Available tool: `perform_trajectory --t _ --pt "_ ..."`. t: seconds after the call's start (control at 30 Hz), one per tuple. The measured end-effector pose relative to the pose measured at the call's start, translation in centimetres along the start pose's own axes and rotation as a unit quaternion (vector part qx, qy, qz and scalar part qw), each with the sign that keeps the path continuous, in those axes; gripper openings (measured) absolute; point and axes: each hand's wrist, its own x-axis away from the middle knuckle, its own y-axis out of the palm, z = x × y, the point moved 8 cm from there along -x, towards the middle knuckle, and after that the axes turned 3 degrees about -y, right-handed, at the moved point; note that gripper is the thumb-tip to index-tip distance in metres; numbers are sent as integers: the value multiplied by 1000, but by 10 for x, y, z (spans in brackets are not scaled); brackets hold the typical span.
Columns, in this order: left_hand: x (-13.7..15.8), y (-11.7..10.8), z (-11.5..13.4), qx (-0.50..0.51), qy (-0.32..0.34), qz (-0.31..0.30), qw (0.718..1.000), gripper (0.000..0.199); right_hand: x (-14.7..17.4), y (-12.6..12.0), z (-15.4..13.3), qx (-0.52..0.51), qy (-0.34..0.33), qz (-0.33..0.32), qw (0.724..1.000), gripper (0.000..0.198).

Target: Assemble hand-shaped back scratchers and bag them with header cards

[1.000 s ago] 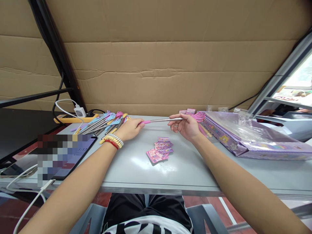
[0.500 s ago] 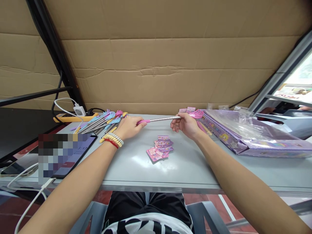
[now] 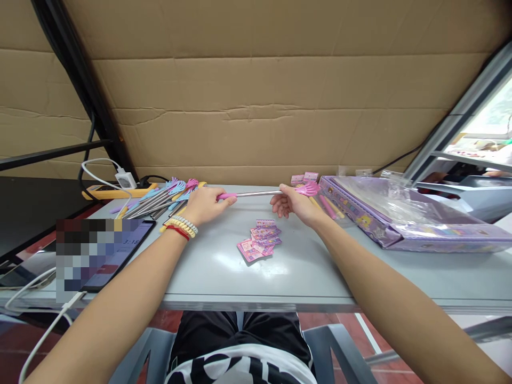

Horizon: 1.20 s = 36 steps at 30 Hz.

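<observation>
Between my hands a pink telescopic back scratcher (image 3: pixel 258 193) lies level above the table, its metal shaft drawn out. My left hand (image 3: pixel 205 207) is closed around its pink handle end. Near the pink claw-shaped head (image 3: pixel 308 189), my right hand (image 3: pixel 295 205) holds the shaft by thumb and fingers, the other fingers loosely curled. Below them, several small pink printed cards (image 3: pixel 260 246) overlap on the grey table (image 3: pixel 212 277). Beside my left hand lies a pile of back scratchers (image 3: pixel 158 201) in blue, pink, yellow and purple, partly hidden by that hand.
At right rests a purple printed box (image 3: pixel 394 242) with clear plastic bags (image 3: pixel 396 200) on it. Pink and yellow handles (image 3: pixel 328 207) lie beside it, behind my right hand. A phone (image 3: pixel 120 256) with a white cable and a yellow power strip (image 3: pixel 98 192) are at left. Cardboard (image 3: pixel 256 106) stands behind.
Both hands have shifted slightly left with the back scratcher still between them. The right fingers look a little looser. The whole view has moved slightly.
</observation>
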Motion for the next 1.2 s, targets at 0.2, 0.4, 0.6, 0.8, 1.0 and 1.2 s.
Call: perform_trajectory --t 0.2,0.4,0.6,0.8,1.0,1.2 --pt "-3 -5 -14 -50 8 40 998 50 -4 -39 -2 -1 -71 176 982 48" --pt "-3 1 -8 -2 74 -3 997 31 -8 -60 3 143 -75 191 968 31" --pt "7 8 23 97 162 -74 979 25 -8 -73 11 431 -22 231 872 27" --pt "17 2 52 110 196 -49 973 27 -11 -73 16 479 20 196 856 45" --pt "20 5 60 108 185 -38 976 27 -12 -50 12 551 34 122 825 58" --pt "18 8 57 167 121 -31 978 24 -3 -18 -8 544 18 140 827 63"
